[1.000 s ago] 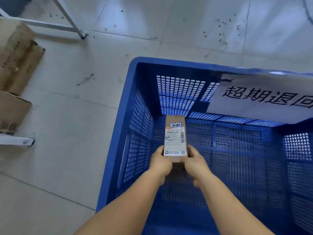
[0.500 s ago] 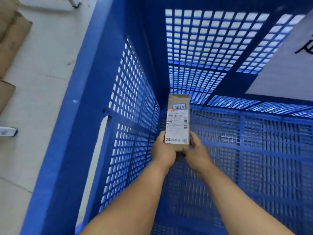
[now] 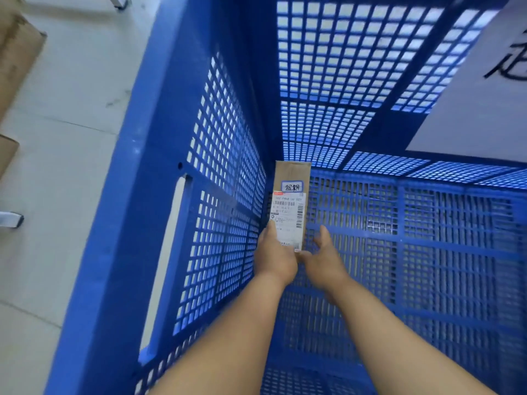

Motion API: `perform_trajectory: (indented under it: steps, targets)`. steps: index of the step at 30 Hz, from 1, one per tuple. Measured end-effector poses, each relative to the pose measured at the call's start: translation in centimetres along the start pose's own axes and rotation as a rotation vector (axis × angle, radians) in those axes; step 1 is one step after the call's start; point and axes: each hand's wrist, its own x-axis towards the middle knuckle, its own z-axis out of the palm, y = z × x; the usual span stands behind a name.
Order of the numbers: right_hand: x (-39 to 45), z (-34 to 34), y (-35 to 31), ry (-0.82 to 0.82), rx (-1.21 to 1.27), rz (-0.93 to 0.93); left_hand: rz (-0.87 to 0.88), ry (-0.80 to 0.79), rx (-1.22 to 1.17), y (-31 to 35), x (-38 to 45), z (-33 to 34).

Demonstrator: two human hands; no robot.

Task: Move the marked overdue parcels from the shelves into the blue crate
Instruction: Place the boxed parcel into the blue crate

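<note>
Brown cardboard forms the parcel [image 3: 291,201], which is held low inside the blue crate [image 3: 159,155], close to its left mesh wall and far-left corner. A white shipping label and a small blue-edged sticker with handwritten characters are carried on its upper face. Its near end is gripped by the left hand [image 3: 275,252], thumb laid over the label. The right hand [image 3: 322,256] is seen just beside it, fingers loosely spread, only the thumb touching the parcel's near corner. A white paper sign [image 3: 482,104] is fixed on the crate's far-right side.

Pale tiled floor [image 3: 71,155] carries the blue crate [image 3: 137,212]; flattened cardboard [image 3: 17,58] lies on it at left.
</note>
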Motion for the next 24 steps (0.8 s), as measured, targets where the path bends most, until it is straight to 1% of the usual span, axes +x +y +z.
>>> perform_trajectory:
  steps: [4, 9, 11, 15, 21, 24]
  targets:
    - [-4.9, -2.6, -2.5, 0.143, -0.176, -0.049, 0.101, 0.038, 0.102, 3.4, -3.8, -2.0]
    - [-12.8, -7.5, -6.9, 0.256, -0.399, -0.239, 0.288, 0.064, 0.274, 9.7, -10.7, -5.9]
    - [-16.2, -9.4, -8.7, 0.279, -0.462, -0.279, 0.336, 0.064, 0.359, 12.6, -14.0, -7.3]
    - [-23.3, -13.2, -12.2, 0.319, -0.504, -0.333, 0.406, 0.078, 0.442, 18.1, -20.9, -9.7]
    - [-34.0, -18.8, -16.2, 0.437, -0.566, -0.404, 0.534, 0.182, 0.553, 24.9, -31.1, -12.9]
    - [-38.8, -21.3, -17.5, 0.508, -0.566, -0.415, 0.595, 0.196, 0.598, 27.9, -35.5, -14.1]
